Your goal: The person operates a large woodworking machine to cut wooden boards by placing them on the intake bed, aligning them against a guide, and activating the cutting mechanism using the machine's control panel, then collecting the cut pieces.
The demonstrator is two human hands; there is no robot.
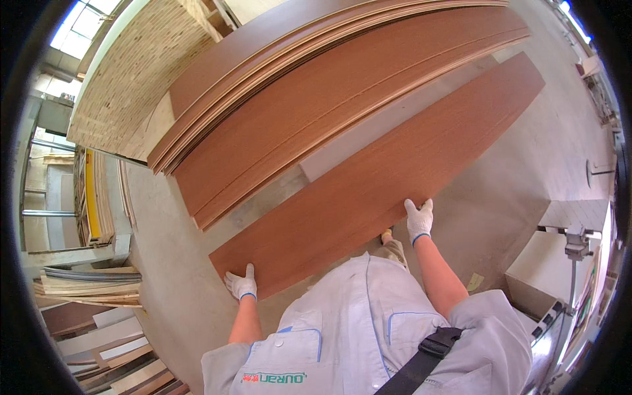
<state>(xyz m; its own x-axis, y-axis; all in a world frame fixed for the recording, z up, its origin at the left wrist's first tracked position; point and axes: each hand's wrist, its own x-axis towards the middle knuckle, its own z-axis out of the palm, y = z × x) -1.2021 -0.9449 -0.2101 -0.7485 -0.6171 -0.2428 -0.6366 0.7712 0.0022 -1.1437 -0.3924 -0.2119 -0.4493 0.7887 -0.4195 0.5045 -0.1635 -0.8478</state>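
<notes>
I hold a long reddish-brown wood-grain board (pixel 388 171) flat in front of me, above the concrete floor. My left hand (pixel 241 285), in a white glove, grips its near edge close to the left corner. My right hand (pixel 419 220), also gloved, grips the same edge further right. The board runs away from me toward the upper right.
Two stacks of similar brown boards (pixel 316 99) lie just beyond, with a pale chipboard stack (pixel 131 72) behind them. Mixed offcut panels (pixel 99 309) are piled at the lower left. A white machine table (pixel 559 257) stands at the right. Grey concrete floor (pixel 171 250) lies beneath.
</notes>
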